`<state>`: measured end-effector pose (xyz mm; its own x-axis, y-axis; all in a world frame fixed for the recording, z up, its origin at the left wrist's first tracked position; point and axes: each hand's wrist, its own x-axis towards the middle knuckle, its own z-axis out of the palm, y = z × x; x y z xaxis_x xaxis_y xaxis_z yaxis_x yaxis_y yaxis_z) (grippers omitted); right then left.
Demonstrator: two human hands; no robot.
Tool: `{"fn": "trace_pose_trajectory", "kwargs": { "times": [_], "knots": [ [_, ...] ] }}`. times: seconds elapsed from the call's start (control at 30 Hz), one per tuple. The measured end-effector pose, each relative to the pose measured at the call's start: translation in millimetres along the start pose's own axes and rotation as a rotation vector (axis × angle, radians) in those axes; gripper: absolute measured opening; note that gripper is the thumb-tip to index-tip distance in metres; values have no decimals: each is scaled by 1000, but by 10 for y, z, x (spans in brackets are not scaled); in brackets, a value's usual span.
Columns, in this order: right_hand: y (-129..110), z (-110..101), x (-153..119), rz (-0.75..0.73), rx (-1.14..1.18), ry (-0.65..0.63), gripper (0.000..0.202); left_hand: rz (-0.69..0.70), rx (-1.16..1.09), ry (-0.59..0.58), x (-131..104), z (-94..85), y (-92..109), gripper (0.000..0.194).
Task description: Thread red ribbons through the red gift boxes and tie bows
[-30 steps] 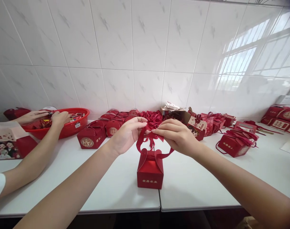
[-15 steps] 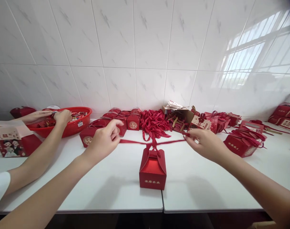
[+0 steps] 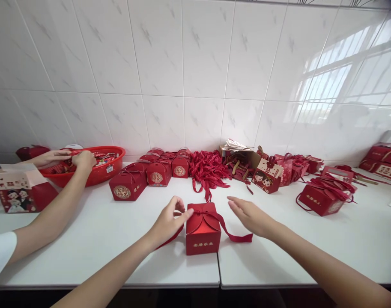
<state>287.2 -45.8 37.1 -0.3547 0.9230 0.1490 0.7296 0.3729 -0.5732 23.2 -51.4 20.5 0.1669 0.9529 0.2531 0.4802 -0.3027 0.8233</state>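
A small red gift box (image 3: 203, 241) with gold lettering stands upright at the table's front edge, its petal-like flaps folded down on top. A red ribbon (image 3: 235, 237) crosses the top in a knot, one tail draping to the right and the other passing down beside my left hand. My left hand (image 3: 169, 220) is open at the box's left side, thumb stretched to the top near the knot; whether it touches is unclear. My right hand (image 3: 251, 216) is open and apart from the box on the right, fingers straight, holding nothing.
Behind the box lies a heap of red ribbons (image 3: 208, 169), beside an open carton (image 3: 238, 160). Closed red boxes (image 3: 131, 184) stand left, ribboned boxes (image 3: 325, 199) right. A co-worker's hands (image 3: 84, 161) are over a red basin (image 3: 114, 164), near an open box (image 3: 17, 194).
Both hands have come down and inward from pulling the ribbon wide, and have let go of its ends. The ribbon now lies knotted on the flattened box top, tails hanging.
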Motion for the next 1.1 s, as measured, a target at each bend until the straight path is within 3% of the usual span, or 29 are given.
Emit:
{"fn": "trace_pose_trajectory", "kwargs": {
  "times": [0.1, 0.2, 0.3, 0.4, 0.47, 0.57, 0.63, 0.7, 0.77, 0.9, 0.97, 1.1],
  "knots": [
    [-141, 261, 41, -54, 195, -117, 55, -58, -52, 2, -3, 197, 28, 27],
    [-163, 388, 62, 105, 374, -162, 52, -107, -72, -17, -17, 232, 18, 29],
    [-104, 296, 64, 216, 424, -74, 50, -80, -5, -43, -16, 96, 42, 29],
    [-33, 93, 12, 108, 463, -22, 34, -98, 78, -49, 6, -112, 80, 23],
    [-15, -20, -53, 2, 417, -48, 31, -166, 138, -161, 38, -241, 108, 19],
    [-31, -83, -142, -162, 129, -68, 32, -249, 184, -524, 109, -383, 166, 11],
    [-45, -56, -154, -214, -134, 18, 25, -269, 102, -787, 152, -429, 222, 10],
    [-48, 0, -115, -190, -319, 129, 28, -261, -34, -926, 172, -434, 295, 16],
    [-50, 55, -45, -183, -332, 263, 35, -237, -159, -854, 156, -403, 389, 23],
    [-135, 114, 67, -288, 28, 473, 33, -195, -268, -528, 56, -267, 589, 32],
    [-235, 130, 89, -286, 200, 439, 28, -131, -215, -389, 7, -166, 640, 33],
    [-450, 184, 124, -176, 400, 222, 20, 107, 90, -92, -53, 81, 601, 27]
  ]
}}
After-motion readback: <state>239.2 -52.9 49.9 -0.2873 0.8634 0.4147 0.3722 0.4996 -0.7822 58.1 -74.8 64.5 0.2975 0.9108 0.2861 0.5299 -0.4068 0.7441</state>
